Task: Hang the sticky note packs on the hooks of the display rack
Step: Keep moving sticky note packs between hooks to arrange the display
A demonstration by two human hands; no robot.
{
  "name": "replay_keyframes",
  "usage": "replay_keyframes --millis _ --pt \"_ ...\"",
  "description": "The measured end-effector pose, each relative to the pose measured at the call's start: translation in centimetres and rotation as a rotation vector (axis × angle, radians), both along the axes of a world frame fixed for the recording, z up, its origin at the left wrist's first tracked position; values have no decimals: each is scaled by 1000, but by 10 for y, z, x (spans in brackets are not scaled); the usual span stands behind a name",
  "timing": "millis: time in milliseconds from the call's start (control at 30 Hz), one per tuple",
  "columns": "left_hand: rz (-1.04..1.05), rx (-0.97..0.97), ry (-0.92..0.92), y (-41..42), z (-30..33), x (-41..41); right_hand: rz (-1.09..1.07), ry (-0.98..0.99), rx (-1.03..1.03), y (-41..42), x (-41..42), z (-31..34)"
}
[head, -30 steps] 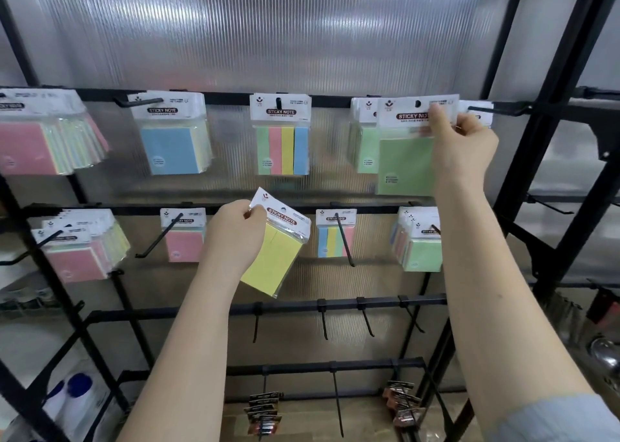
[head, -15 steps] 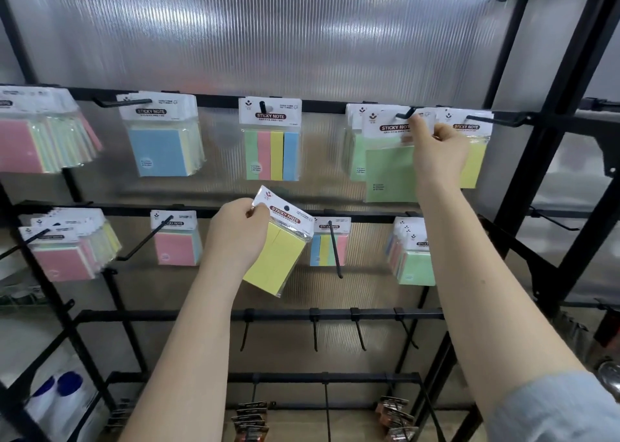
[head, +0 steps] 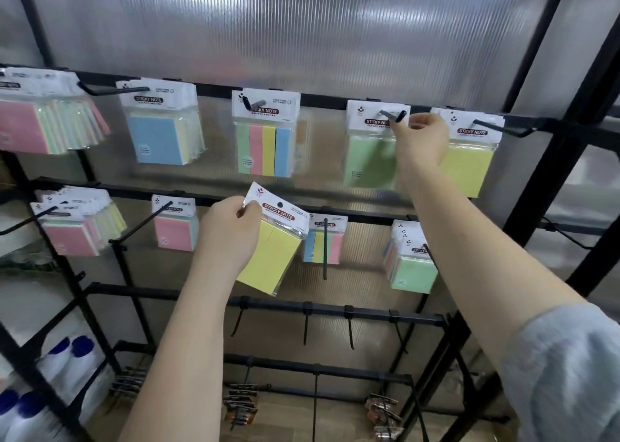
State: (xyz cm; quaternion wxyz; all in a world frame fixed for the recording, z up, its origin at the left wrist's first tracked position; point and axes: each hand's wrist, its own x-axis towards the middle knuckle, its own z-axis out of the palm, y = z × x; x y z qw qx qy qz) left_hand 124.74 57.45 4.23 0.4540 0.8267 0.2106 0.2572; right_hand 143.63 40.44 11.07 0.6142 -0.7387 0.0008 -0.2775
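Observation:
My right hand (head: 421, 139) is raised to the top rail and pinches the right edge of a green sticky note pack (head: 367, 153), whose header sits threaded on a black hook (head: 394, 117). My left hand (head: 229, 231) holds a yellow sticky note pack (head: 273, 257) by the top left corner of its header, tilted, in front of the second rail. More packs hang on the black display rack (head: 214, 89): blue (head: 157, 132), striped (head: 265, 146) and yellow (head: 469, 159) ones on top, pink (head: 174, 230), striped (head: 323, 245) and green (head: 411, 267) ones below.
Bare hooks (head: 307, 324) hang from the third rail, and lower hooks carry small dark items (head: 240, 404). Thick bundles of packs (head: 50, 122) fill the far-left hooks. A black upright post (head: 550, 179) stands to the right. White bottles with blue caps (head: 63, 374) stand at bottom left.
My right hand carried the green pack leftward onto the top-rail hook, where it now hangs. My left hand with the yellow pack stayed about where it was.

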Motion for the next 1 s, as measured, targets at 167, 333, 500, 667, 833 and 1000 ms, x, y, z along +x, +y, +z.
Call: replay_keyframes --millis 167,333,500,667,833,1000 --pt "-5 17 -1 0 6 -1 -48 -46 6 -13 -16 -11" --pt "-69 53 -34 3 7 1 12 17 5 -34 -51 -43" --pt "-219 135 -59 -1 1 6 -57 114 -77 -56 -96 -90" --pt "-341 153 -119 -12 -1 12 -200 237 -324 -78 -129 -135" --pt "-380 146 -266 -37 6 22 -219 357 -357 -107 -128 -160" --pt "-472 27 -350 -84 21 35 -143 390 -365 -136 -113 -164"
